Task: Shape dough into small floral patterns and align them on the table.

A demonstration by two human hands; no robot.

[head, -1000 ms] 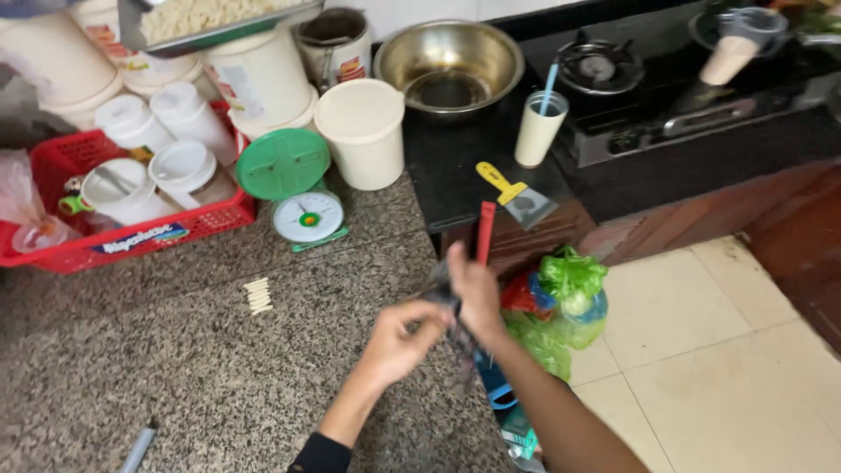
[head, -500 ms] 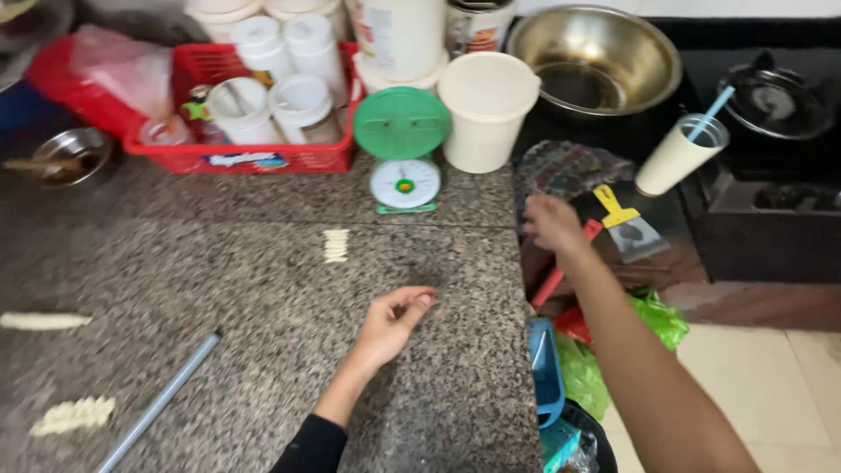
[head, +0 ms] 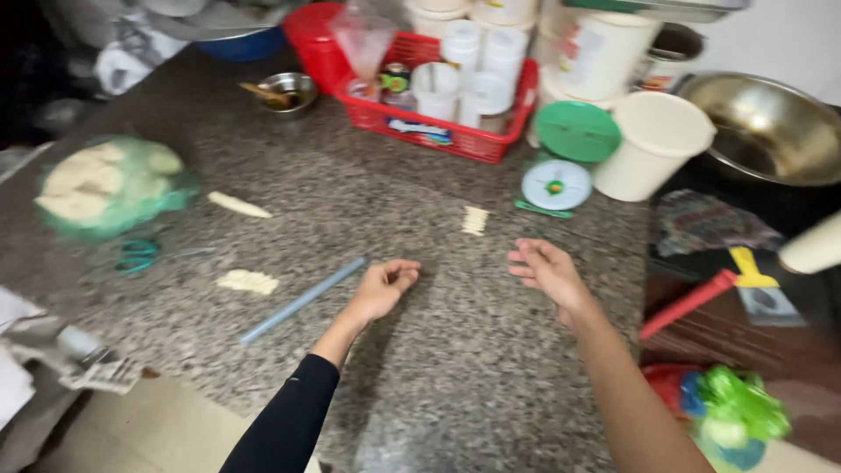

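**A:** What are the hands doing?

**B:** Both hover over the speckled grey granite counter [head: 491, 368], holding nothing. The left hand [head: 384, 289] has its fingers curled loosely inward, close to a fist but gripping nothing. The right hand [head: 547, 270] is slack and half open, fingers spread a little.

**A:** What lies nearest them?

**B:** A long pale blue-grey rod [head: 302, 300] lies slanted on the counter just left of the left hand, apart from it. Beyond both hands, between them, is a small pale ridged dough piece [head: 475, 220]. Two more pale dough pieces [head: 247, 281] lie further left.

**A:** And around that?

**B:** A small green-topped kitchen scale with a round dial [head: 557, 184] stands behind the dough, beside a cream plastic tub [head: 653, 144]. A red plastic basket of white lidded jars [head: 451, 136] sits behind that. Far left is a green bag holding what looks like dough lumps [head: 105, 184], though blur makes that uncertain, with green-handled scissors [head: 140, 256] beside it.
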